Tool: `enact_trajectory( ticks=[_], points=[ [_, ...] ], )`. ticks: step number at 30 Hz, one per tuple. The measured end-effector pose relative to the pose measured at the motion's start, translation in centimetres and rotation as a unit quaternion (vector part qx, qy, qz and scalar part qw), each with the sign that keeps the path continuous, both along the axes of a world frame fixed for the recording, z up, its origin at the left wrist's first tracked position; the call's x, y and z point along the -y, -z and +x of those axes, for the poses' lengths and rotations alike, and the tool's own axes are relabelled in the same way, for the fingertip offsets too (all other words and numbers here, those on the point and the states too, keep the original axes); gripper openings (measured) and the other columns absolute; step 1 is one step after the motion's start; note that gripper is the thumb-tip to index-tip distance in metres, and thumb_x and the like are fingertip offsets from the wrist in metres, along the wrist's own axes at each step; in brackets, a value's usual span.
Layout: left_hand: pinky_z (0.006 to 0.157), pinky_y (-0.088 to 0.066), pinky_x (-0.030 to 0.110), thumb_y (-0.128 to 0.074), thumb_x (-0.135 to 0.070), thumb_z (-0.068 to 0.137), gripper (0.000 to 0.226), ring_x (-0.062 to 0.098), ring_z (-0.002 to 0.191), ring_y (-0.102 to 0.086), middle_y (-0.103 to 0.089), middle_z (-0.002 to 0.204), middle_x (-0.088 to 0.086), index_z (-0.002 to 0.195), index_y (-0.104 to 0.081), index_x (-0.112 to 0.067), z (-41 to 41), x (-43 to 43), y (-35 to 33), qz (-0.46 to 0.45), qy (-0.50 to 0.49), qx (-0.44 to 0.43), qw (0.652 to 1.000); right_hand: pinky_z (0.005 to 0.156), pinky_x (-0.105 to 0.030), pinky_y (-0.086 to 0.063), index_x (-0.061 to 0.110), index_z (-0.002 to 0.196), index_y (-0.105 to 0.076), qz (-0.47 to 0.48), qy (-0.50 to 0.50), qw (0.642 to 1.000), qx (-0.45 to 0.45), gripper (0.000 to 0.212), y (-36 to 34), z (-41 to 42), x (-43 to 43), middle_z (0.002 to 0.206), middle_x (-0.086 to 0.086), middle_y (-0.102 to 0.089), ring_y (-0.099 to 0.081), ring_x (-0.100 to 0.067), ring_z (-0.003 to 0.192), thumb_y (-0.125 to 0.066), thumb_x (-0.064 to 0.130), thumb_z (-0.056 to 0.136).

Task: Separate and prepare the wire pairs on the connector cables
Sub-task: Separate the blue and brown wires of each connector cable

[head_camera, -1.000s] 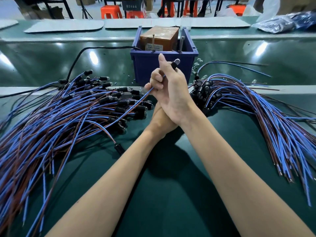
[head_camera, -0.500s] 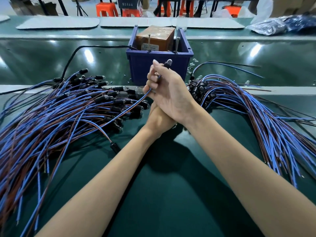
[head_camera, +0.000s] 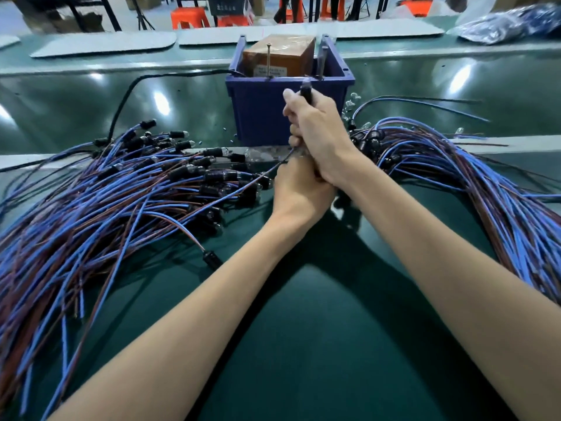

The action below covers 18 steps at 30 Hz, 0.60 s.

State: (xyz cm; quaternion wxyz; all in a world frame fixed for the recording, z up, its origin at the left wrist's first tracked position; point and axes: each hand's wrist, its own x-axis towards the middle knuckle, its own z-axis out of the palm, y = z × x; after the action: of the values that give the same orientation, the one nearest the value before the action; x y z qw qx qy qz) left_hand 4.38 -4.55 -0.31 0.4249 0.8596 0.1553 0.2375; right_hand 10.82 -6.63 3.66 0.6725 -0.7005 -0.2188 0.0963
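Blue-and-brown connector cables [head_camera: 121,192] heaped left on green mat [head_camera: 303,344]; centre, left hand [head_camera: 299,194] fisted beneath, hold hidden; right hand [head_camera: 321,138] curled tight round one black-plugged cable [head_camera: 305,89], upright before blue plastic bin [head_camera: 258,117]. Best parted slowly, plug held steady, wires untwisted.

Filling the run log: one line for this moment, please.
right hand: grips connector | left hand: beneath right, grip hidden | wire: trails left

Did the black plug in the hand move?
Yes, upward a little. The plug now reaches the rim of the bin; earlier it showed lower, against the bin's front wall.
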Motion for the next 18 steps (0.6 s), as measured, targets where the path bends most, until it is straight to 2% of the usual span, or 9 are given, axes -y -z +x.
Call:
enact_trajectory(
  ticks=[2, 4, 6, 7, 8, 9, 11, 14, 18],
  points=[
    [0.058, -0.044, 0.042, -0.055, -0.002, 0.076, 0.008, 0.043, 0.076, -0.06, -0.067, 0.074, 0.023, 0.071, -0.061, 0.001, 0.1, 0.0, 0.0, -0.012, 0.001, 0.011, 1.0, 0.06, -0.034, -0.032, 0.02, 0.066, -0.049, -0.033, 0.02, 0.999, 0.021, 0.03, 0.4, 0.3, 0.2, 0.056, 0.01, -0.044, -0.038, -0.009, 0.052, -0.05, 0.029, 0.095],
    [0.052, -0.034, 0.036, -0.055, -0.004, 0.078, 0.017, 0.044, 0.073, -0.055, -0.064, 0.068, 0.023, 0.061, -0.056, -0.003, 0.0, -0.2, 0.1, -0.041, -0.003, 0.012, 0.999, 0.057, -0.03, -0.031, 0.019, 0.065, -0.048, -0.037, 0.032, 0.998, 0.045, 0.031, 0.3, 0.3, 0.3, 0.054, 0.013, -0.046, -0.039, -0.009, 0.053, -0.05, 0.028, 0.095],
    [0.049, -0.025, 0.031, -0.055, -0.008, 0.079, 0.027, 0.045, 0.067, -0.036, -0.054, 0.054, 0.017, 0.053, -0.047, -0.008, 0.0, -0.4, 0.1, -0.089, -0.012, 0.01, 0.996, 0.056, -0.025, -0.034, 0.016, 0.068, -0.049, -0.044, 0.056, 0.994, 0.083, 0.029, -0.1, 0.0, 0.3, 0.054, 0.011, -0.046, -0.04, -0.007, 0.051, -0.049, 0.025, 0.095],
    [0.05, -0.023, 0.03, -0.055, -0.01, 0.079, 0.029, 0.037, 0.066, -0.024, -0.046, 0.05, 0.012, 0.052, -0.043, -0.008, -0.1, -0.4, 0.1, -0.11, -0.015, 0.013, 0.994, 0.054, -0.021, -0.035, 0.013, 0.07, -0.049, -0.05, 0.067, 0.991, 0.107, 0.028, -0.2, -0.2, 0.3, 0.055, 0.009, -0.047, -0.04, -0.004, 0.049, -0.049, 0.023, 0.096],
    [0.051, -0.023, 0.03, -0.054, -0.012, 0.078, 0.028, 0.025, 0.067, -0.021, -0.041, 0.05, 0.008, 0.054, -0.042, -0.005, -0.2, -0.4, 0.0, -0.131, -0.016, 0.02, 0.991, 0.051, -0.016, -0.033, 0.012, 0.071, -0.049, -0.05, 0.074, 0.988, 0.128, 0.027, -0.3, -0.4, 0.3, 0.056, 0.008, -0.047, -0.039, -0.003, 0.047, -0.049, 0.02, 0.096],
    [0.052, -0.025, 0.03, -0.053, -0.015, 0.075, 0.026, 0.018, 0.069, -0.025, -0.041, 0.053, 0.007, 0.056, -0.043, 0.0, -0.3, -0.4, 0.0, -0.147, -0.01, 0.032, 0.989, 0.049, -0.014, -0.031, 0.012, 0.069, -0.047, -0.047, 0.08, 0.985, 0.146, 0.028, -0.5, -0.6, 0.3, 0.056, 0.007, -0.047, -0.04, -0.002, 0.046, -0.048, 0.018, 0.096],
    [0.055, -0.029, 0.031, -0.047, -0.02, 0.068, 0.026, 0.017, 0.066, -0.03, -0.047, 0.055, 0.004, 0.058, -0.05, 0.005, -0.4, -0.2, 0.0, -0.172, 0.009, 0.06, 0.983, 0.048, -0.014, -0.031, 0.018, 0.063, -0.042, -0.034, 0.099, 0.978, 0.18, 0.033, -0.9, -0.9, 0.3, 0.053, 0.011, -0.045, -0.041, 0.0, 0.044, -0.048, 0.014, 0.095],
    [0.054, -0.023, 0.035, -0.039, -0.023, 0.068, 0.03, 0.019, 0.057, -0.027, -0.035, 0.04, -0.009, 0.039, -0.042, -0.018, -0.4, -0.1, -0.3, -0.205, 0.01, 0.087, 0.975, 0.049, -0.013, -0.03, 0.03, 0.063, -0.036, -0.015, 0.133, 0.964, 0.231, 0.038, -1.5, -1.4, 0.8, 0.047, 0.015, -0.041, -0.043, 0.004, 0.044, -0.05, 0.012, 0.093],
    [0.061, -0.025, 0.039, -0.035, -0.036, 0.076, 0.041, 0.018, 0.054, -0.034, -0.04, 0.04, -0.01, 0.038, -0.047, -0.027, -0.3, -0.2, -0.6, -0.313, -0.017, 0.113, 0.943, 0.051, -0.012, -0.029, 0.027, 0.062, -0.035, -0.026, 0.175, 0.959, 0.22, 0.037, -0.7, -1.9, 2.2, 0.05, 0.012, -0.043, -0.044, 0.004, 0.048, -0.05, 0.013, 0.093]
  ],
)
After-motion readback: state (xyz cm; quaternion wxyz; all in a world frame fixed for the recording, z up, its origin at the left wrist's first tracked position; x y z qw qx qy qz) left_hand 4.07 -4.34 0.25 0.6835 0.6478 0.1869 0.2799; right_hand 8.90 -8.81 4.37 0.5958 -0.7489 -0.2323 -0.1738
